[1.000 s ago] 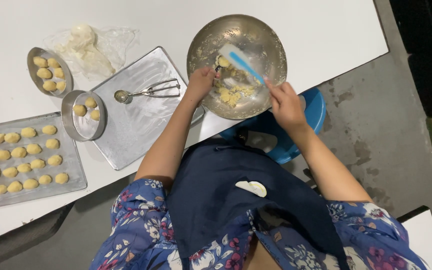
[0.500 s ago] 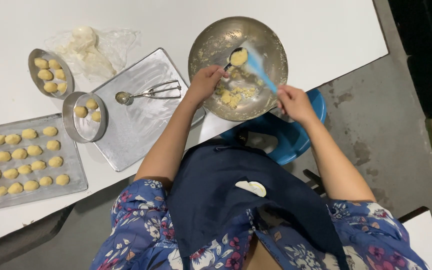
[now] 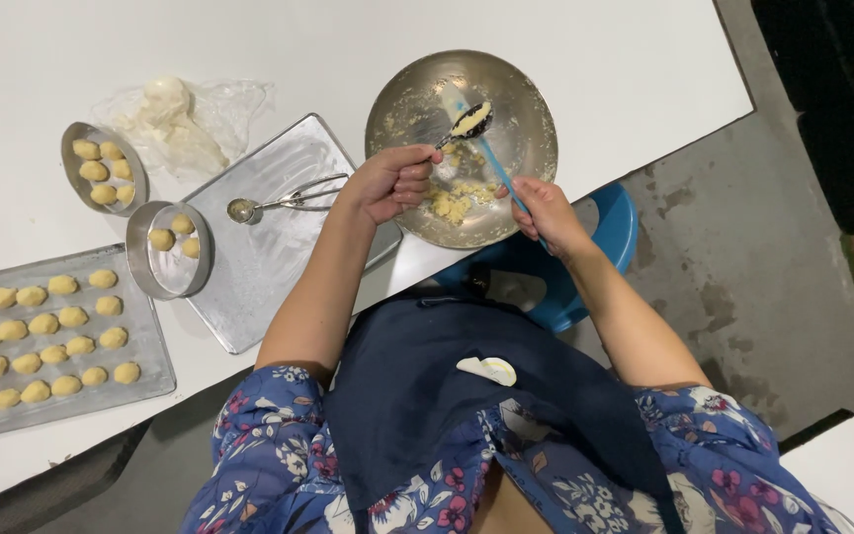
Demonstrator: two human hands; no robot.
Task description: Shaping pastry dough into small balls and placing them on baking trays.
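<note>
A round metal mixing bowl (image 3: 526, 89) with yellow dough (image 3: 452, 203) stands at the white table's near edge. My left hand (image 3: 392, 181) holds a small scoop (image 3: 469, 121) filled with dough over the bowl. My right hand (image 3: 546, 210) grips a spatula with a blue handle (image 3: 496, 168), its pale blade lying against the filled scoop.
An empty metal tray (image 3: 279, 247) carries a second scoop with a squeeze handle (image 3: 284, 203). Two small round tins (image 3: 165, 252) (image 3: 103, 166) and a baking sheet (image 3: 145, 351) hold shaped dough balls. A plastic bag with dough (image 3: 175, 124) lies behind. A blue stool (image 3: 610, 232) stands under the table edge.
The scoop has risen from the dough at the bowl's bottom, now filled. The spatula swung up against it, and my right hand moved slightly toward the bowl.
</note>
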